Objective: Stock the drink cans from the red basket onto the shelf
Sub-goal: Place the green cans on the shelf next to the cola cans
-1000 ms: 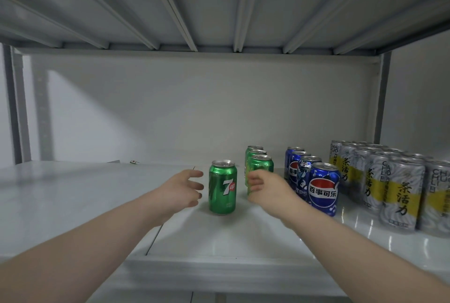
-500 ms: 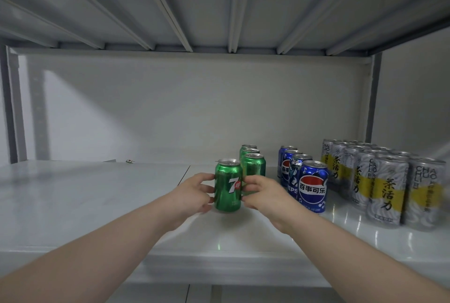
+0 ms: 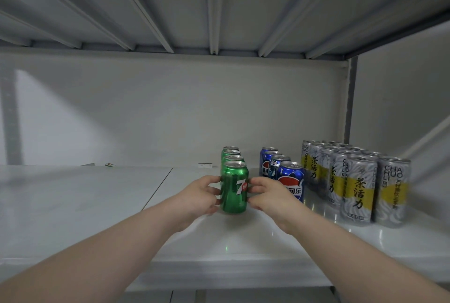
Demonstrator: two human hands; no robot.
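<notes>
Green can upright between my two hands, heading its row.
My left hand curled its fingers on the can's left side. The can stood on the shelf, back from the front edge, just ahead of the other green cans. My right hand pinched its right side, with the blue cans just beyond. Both hands were equally near, and I judged any nudge should run straight back.
</notes>
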